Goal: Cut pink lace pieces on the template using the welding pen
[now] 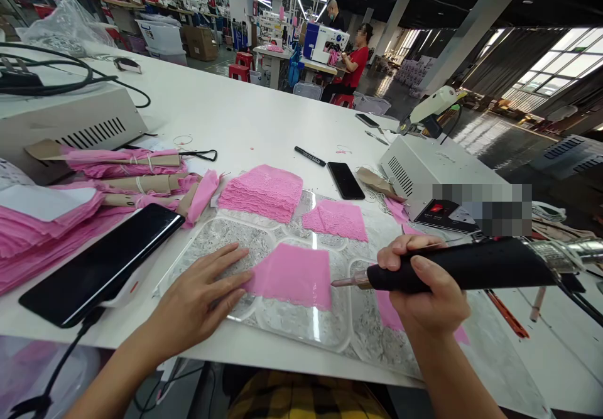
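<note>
A pink fabric piece with a scalloped lower edge (296, 274) lies flat on a clear plastic sheet (325, 334) over a grey marbled surface. My left hand (202, 296) is open, palm down, with its fingertips at the left edge of this piece. In my right hand (428, 281) is a black handheld tool with a pointed metal tip (471, 265), its fingers wrapped round the handle. The tip points left, right beside the piece's right edge; I cannot tell whether it touches. Behind lie a stack of pink pieces (264, 193) and a smaller pink piece (334, 219).
Bundled pink fabric (127, 161) and a large black phone (103, 262) sit on the left. A smaller phone (345, 180) and a black marker (309, 156) lie further back. Vented metal boxes stand left (80, 124) and right (438, 161). Co-workers sit at a sewing machine (325, 42) beyond.
</note>
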Demonstrator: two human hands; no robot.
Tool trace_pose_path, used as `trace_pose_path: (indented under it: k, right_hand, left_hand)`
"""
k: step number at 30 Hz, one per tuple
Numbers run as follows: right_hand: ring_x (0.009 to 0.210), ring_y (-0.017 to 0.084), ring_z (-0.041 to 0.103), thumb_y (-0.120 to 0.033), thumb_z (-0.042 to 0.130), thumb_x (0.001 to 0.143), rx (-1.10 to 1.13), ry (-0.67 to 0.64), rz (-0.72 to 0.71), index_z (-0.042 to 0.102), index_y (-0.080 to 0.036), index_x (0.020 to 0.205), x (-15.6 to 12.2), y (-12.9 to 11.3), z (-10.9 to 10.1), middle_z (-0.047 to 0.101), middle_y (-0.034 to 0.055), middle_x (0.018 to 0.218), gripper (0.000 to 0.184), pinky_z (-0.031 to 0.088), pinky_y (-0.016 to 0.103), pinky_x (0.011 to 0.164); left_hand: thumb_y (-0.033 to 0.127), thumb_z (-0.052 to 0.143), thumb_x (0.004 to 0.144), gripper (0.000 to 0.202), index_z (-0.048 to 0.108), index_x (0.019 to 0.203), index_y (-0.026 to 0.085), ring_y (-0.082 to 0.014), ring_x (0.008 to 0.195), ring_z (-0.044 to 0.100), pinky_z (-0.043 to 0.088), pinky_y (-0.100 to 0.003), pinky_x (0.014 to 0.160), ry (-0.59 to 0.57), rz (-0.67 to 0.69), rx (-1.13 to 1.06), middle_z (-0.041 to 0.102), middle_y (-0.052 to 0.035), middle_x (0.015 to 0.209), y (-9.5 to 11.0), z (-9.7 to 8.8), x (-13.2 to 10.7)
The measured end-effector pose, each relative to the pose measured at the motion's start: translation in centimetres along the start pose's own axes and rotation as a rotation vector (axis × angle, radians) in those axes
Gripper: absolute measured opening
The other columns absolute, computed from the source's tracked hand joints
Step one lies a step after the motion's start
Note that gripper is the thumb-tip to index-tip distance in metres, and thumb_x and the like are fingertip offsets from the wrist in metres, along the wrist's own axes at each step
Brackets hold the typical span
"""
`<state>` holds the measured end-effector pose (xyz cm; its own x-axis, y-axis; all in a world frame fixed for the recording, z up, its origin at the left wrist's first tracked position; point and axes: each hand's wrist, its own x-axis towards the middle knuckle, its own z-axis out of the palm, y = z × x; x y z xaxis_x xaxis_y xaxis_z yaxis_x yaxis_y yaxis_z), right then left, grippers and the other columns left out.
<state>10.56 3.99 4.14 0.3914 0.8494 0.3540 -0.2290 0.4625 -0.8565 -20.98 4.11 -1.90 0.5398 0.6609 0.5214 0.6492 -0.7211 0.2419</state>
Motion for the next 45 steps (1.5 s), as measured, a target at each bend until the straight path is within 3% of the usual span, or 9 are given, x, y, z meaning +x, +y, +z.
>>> trace_pose_path:
  k: [12, 19, 24, 40, 45]
  right_hand:
    - [0.05, 0.01, 0.051, -0.021, 0.061, 0.065, -0.03, -0.031, -0.002, 0.06, -0.019, 0.07, -0.1, 0.4, -0.1, 0.055, -0.0007, 0.067, 0.006, 0.045, 0.028, 0.048]
    - [0.054, 0.009, 0.051, -0.019, 0.062, 0.063, 0.045, 0.069, -0.037, 0.057, -0.02, 0.073, 1.3, 1.2, 2.1, 0.053, -0.0025, 0.07, 0.011, 0.046, 0.028, 0.054]
    - [0.057, 0.009, 0.053, -0.02, 0.064, 0.067, 0.024, 0.018, -0.06, 0.059, -0.02, 0.075, 2.0, 2.2, 3.5, 0.053, -0.0022, 0.074, 0.009, 0.046, 0.027, 0.057]
    - [0.056, 0.01, 0.054, -0.017, 0.064, 0.07, -0.043, -0.021, -0.098, 0.061, -0.019, 0.073, 2.2, 3.2, 3.5, 0.056, -0.0017, 0.072, 0.005, 0.048, 0.03, 0.057]
    - [0.058, 0.01, 0.054, -0.019, 0.064, 0.068, -0.005, -0.012, -0.076, 0.061, -0.019, 0.073, 2.1, 3.1, 4.5, 0.055, -0.0022, 0.073, 0.006, 0.048, 0.029, 0.058]
  left_hand:
    - [0.023, 0.052, 0.094, 0.029, 0.068, 0.118, 0.027, -0.0279, 0.128, 0.053, 0.053, -0.042, 0.098, 0.008, 0.033, 0.049, 0.058, -0.0051, 0.136, 0.2, 0.0, -0.1]
    - [0.021, 0.051, 0.095, 0.029, 0.067, 0.119, 0.025, -0.027, 0.129, 0.052, 0.052, -0.042, 0.099, 0.021, 0.008, 0.04, 0.059, -0.0059, 0.135, 0.4, -0.1, -0.2]
    - [0.021, 0.05, 0.096, 0.028, 0.068, 0.117, 0.023, -0.0276, 0.129, 0.052, 0.053, -0.042, 0.099, 0.032, -0.004, 0.031, 0.059, -0.0072, 0.134, 0.4, 0.0, -0.3]
    - [0.021, 0.049, 0.096, 0.027, 0.069, 0.114, 0.021, -0.0295, 0.128, 0.051, 0.053, -0.045, 0.098, 0.039, -0.015, 0.034, 0.059, -0.0098, 0.133, 0.6, 0.2, -0.5]
    - [0.021, 0.049, 0.096, 0.026, 0.069, 0.112, 0.02, -0.0302, 0.128, 0.052, 0.054, -0.046, 0.096, 0.046, -0.019, 0.027, 0.06, -0.0108, 0.132, 0.6, 0.2, -0.5]
